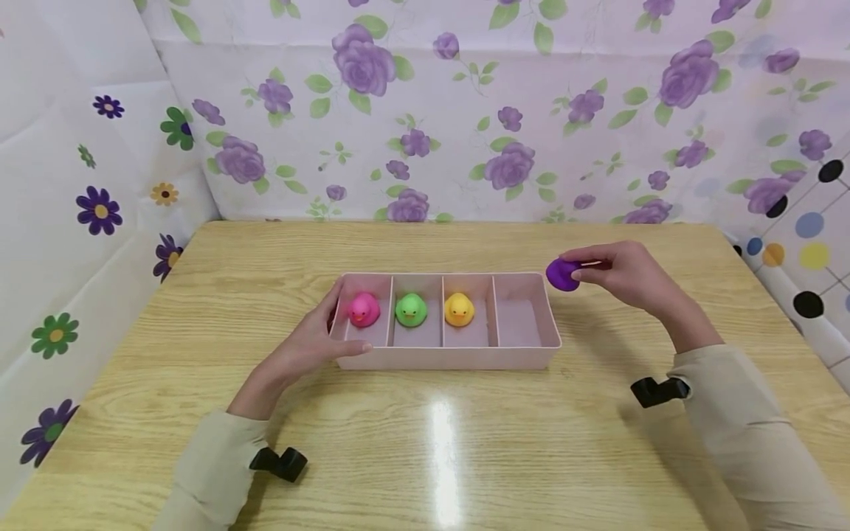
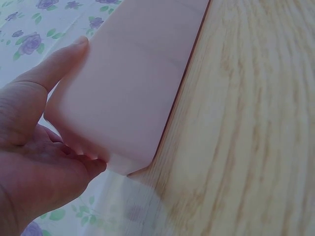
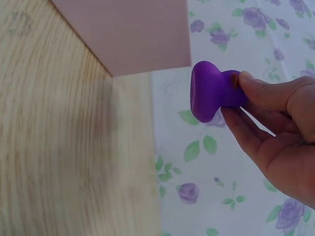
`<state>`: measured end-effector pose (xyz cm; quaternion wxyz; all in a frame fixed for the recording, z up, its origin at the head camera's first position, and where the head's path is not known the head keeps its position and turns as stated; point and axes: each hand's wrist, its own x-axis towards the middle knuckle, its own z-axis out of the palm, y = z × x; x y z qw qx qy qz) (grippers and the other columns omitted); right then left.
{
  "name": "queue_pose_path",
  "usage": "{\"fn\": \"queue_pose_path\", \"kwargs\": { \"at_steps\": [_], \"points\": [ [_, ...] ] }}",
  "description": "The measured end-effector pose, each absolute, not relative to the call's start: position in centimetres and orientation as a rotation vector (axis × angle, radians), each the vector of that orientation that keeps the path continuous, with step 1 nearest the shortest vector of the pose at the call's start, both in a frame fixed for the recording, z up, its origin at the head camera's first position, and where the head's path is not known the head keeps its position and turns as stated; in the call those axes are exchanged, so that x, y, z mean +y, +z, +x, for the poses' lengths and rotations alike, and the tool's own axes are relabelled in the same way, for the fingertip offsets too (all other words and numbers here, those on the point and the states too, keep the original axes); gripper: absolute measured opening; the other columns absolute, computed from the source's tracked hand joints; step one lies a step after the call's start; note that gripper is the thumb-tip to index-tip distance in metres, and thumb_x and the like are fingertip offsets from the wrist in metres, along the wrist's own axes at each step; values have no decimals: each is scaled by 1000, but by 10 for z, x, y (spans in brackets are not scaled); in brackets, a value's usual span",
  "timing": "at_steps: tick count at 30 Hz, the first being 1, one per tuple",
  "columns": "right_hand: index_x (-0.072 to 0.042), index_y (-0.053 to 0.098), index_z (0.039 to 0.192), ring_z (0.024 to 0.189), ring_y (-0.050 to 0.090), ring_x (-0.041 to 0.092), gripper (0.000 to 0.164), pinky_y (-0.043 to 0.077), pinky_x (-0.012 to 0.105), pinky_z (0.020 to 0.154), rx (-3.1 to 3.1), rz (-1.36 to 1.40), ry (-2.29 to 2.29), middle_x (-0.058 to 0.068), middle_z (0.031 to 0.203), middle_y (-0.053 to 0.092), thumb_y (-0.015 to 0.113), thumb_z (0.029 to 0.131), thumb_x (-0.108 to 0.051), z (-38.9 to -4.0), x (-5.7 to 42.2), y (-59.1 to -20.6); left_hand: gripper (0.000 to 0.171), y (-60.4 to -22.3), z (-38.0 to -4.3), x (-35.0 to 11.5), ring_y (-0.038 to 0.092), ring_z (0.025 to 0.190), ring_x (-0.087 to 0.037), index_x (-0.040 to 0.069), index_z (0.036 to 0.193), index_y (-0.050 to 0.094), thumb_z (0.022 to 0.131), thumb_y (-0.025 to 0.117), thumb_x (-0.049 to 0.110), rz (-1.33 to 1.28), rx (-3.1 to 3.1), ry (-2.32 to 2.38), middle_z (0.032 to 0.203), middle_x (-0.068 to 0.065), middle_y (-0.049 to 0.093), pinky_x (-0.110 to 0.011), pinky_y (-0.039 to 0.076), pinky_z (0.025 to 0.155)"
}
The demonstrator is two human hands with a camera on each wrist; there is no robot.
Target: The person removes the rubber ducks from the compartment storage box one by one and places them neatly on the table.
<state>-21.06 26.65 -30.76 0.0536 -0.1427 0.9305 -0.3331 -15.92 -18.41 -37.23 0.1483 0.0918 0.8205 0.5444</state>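
A pale pink divided box (image 1: 443, 359) with compartments in a row stands on the table. From left to right its compartments hold a pink rubber duck (image 1: 363, 310), a green rubber duck (image 1: 411, 310) and a yellow rubber duck (image 1: 459, 310); the rightmost compartment (image 1: 520, 323) has nothing in it. My left hand (image 1: 317, 333) grips the box's left end, thumb on the front wall and fingers against the end wall. Just beyond the box's right end, my right hand (image 1: 620, 274) pinches a purple rubber duck (image 3: 209, 92) by its head, above the table, with its base turned toward the box.
The wooden table (image 1: 372, 450) spreads around the box on all sides. Behind it hangs a flowered sheet (image 1: 458, 110), with another flowered covering (image 1: 86, 273) along the left. A dotted, tiled-pattern covering (image 1: 813, 228) borders the right side.
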Motion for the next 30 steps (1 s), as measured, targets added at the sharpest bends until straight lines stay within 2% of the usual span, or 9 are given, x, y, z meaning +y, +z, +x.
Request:
{"fn": "queue_pose_path", "kwargs": {
  "at_steps": [7, 14, 19, 22, 27, 30],
  "points": [
    [0, 65, 130, 108, 66, 39, 34, 57, 42, 83, 2799, -381, -996, 27, 125, 64, 64, 98, -10, -217, 273, -321, 116, -374, -161, -184, 12, 150, -37, 9, 160, -5, 83, 80, 12, 265, 2362, 1575, 165, -20, 5, -55, 18, 118],
    [2, 67, 127, 109, 65, 40, 33, 57, 40, 85, 2784, -384, -1002, 26, 123, 65, 66, 96, -8, -222, 277, -338, 117, -374, -160, -184, 8, 151, -37, 9, 160, -6, 82, 81, 15, 271, 2359, 1579, 166, -18, 2, -57, 13, 119],
    [2, 68, 126, 114, 63, 40, 33, 54, 46, 91, 2761, -381, -1020, 25, 123, 66, 69, 94, -8, -226, 276, -348, 118, -373, -159, -184, 6, 151, -37, 9, 160, -6, 82, 81, 16, 274, 2360, 1580, 166, -17, 0, -57, 12, 119],
    [1, 68, 125, 115, 62, 39, 33, 54, 41, 90, 2758, -370, -1019, 24, 122, 66, 70, 94, -10, -228, 277, -353, 118, -374, -159, -184, 6, 151, -37, 9, 160, -6, 82, 82, 17, 271, 2358, 1579, 166, -17, 1, -57, 12, 119],
    [3, 68, 124, 113, 64, 38, 33, 53, 23, 81, 2737, -346, -1076, 24, 120, 67, 71, 92, -7, -228, 279, -359, 117, -374, -159, -185, 5, 151, -36, 8, 160, -6, 82, 81, 15, 268, 2357, 1580, 166, -17, 0, -55, 12, 119],
    [4, 68, 123, 112, 64, 38, 33, 52, 18, 78, 2723, -331, -1112, 24, 120, 67, 70, 92, -5, -228, 279, -362, 117, -374, -159, -184, 4, 151, -35, 8, 160, -6, 82, 81, 15, 265, 2357, 1577, 166, -17, -1, -55, 11, 120]
  ]
}}
